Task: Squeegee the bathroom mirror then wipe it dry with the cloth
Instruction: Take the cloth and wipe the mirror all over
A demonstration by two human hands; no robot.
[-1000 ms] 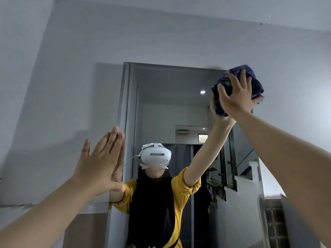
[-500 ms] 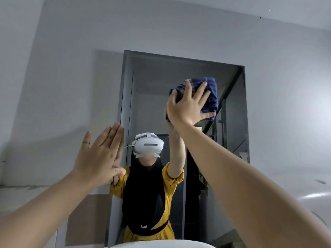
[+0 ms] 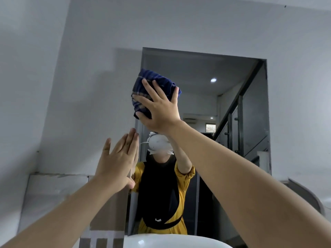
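Right hand (image 3: 157, 111) flat on blue cloth (image 3: 152, 86) against mirror (image 3: 206, 72); left hand (image 3: 117, 161) flat alongside.

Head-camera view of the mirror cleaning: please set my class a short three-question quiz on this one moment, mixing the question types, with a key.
1. True or false: the right hand presses a bunched dark blue checked cloth against the rectangular wall mirror.
2. Which part of the mirror is the cloth on? A) upper left B) lower right C) bottom centre
3. Fill in: the left hand, fingers straight, lies flat by the mirror's ____ edge.

Key: 1 true; 2 A; 3 left. No squeegee shows in this view. The rounded white basin rim sits below the mirror.
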